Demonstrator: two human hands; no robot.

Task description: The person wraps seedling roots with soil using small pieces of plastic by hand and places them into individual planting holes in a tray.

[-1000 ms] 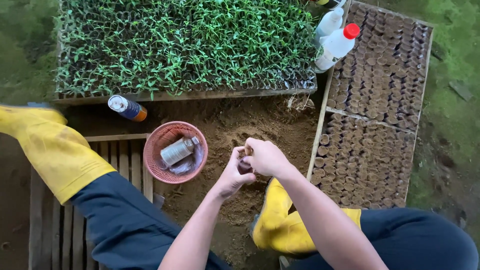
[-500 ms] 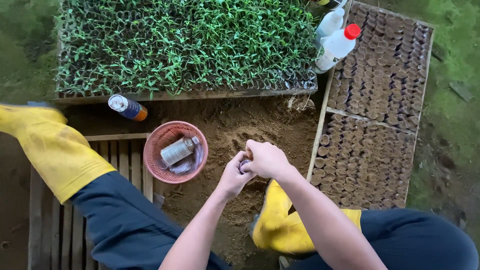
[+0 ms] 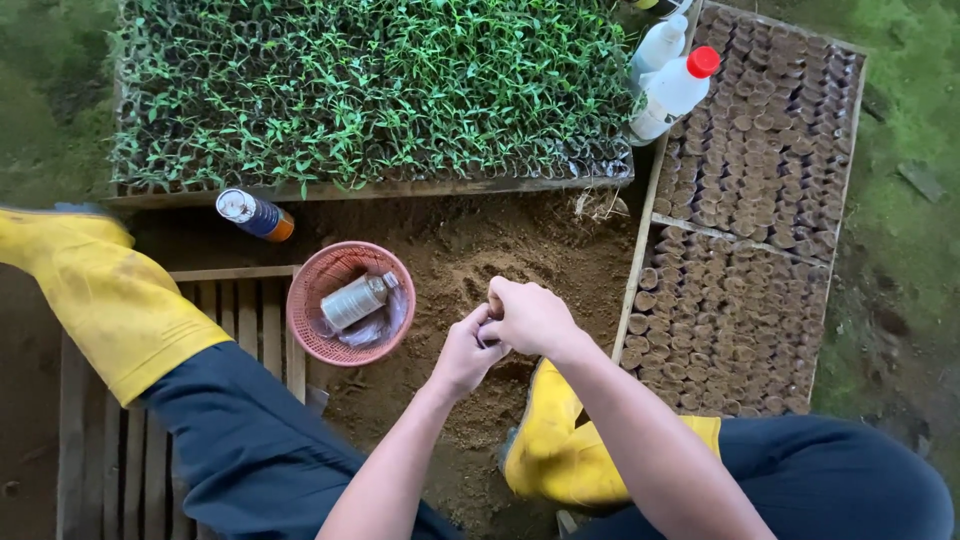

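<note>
Together: two hands pinched over the soil

Left hand [image 3: 462,352] and right hand [image 3: 527,315] meet, fingers curled shut on a small pot [image 3: 493,303], barely visible, above the loose soil [image 3: 470,260]. A pink basket [image 3: 315,335] lies near left; filled pot trays [image 3: 735,320] border right; seedling tray [image 3: 370,90] beyond.

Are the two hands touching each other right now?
Touching. The head view shows the left hand pressed against the right hand above the soil, no gap between them.

Bare forearms, left hand [image 3: 465,352] and right hand [image 3: 530,315] ungloved, dark navy trousers [image 3: 250,445], mud-smeared yellow rubber boots [image 3: 105,300]
</note>
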